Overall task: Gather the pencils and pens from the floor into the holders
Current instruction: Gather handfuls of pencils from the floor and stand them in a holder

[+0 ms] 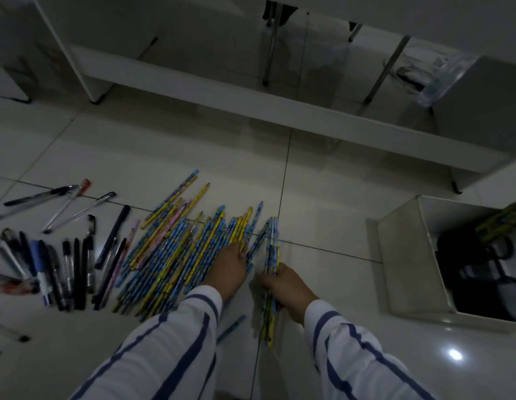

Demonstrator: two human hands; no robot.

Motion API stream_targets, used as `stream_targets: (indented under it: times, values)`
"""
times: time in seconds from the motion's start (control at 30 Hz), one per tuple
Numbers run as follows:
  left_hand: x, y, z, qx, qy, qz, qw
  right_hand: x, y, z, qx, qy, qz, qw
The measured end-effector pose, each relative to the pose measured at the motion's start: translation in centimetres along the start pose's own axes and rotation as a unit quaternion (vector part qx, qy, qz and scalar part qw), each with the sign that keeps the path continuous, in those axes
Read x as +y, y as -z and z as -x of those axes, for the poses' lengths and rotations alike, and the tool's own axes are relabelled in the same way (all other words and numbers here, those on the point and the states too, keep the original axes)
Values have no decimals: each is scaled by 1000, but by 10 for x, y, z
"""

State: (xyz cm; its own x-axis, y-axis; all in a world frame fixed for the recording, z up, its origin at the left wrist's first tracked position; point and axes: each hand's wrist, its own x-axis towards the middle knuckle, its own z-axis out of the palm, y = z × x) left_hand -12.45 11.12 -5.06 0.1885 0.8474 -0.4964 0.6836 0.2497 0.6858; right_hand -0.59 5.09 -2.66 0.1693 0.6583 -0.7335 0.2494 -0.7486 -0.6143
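The pencils [176, 255] lie in a thick fan on the tiled floor [323, 192] — blue, yellow and a few pink, their far ends pointing away from the person. The left hand [229, 269] rests on the right edge of that pile, fingers [241, 249] down among the pencils; whether its grip has closed on any of them I cannot tell. The right hand [288, 290] is just beside it, its grip wrapped round a bundle [272, 249] of blue and yellow pencils whose ends stick out above and below the fist. A blue stray [232, 324] (pencil or pen, too blurred to tell) lies on the floor between the two striped sleeves [178, 342].

Left of the pile the pens [63, 269] are spread out, mostly black, some clear, one with a red cap. Most lie side by side in a row and a few are scattered farther off.

To the right, well apart from the pile, a white box [406, 255] sits on the floor. Inside it is a dark holder [464, 255], and some stored pencils [499, 223] show near its far corner. The box's near wall rises between the right hand and the holder.

Beyond the pile a long white rail [251, 102] of some furniture crosses the floor — metal legs [271, 47] stand behind it, and a crumpled plastic bag [441, 79] sits at the far right.
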Motion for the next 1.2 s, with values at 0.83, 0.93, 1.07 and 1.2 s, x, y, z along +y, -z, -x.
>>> stream_targets:
  times: [0.83,0.93,1.07,1.2]
  values:
    - [38,-1,3,-90,93,312,941,-33,-5,17,15,98,87,991]
    - [43,-7,8,-77,83,313,943,-30,-1,19,-7,98,131,986]
    - [52,-13,21,-131,95,356,920,-24,13,17,17,57,213,975]
    - [57,-18,33,-194,95,348,912,-10,22,24,48,52,215,974]
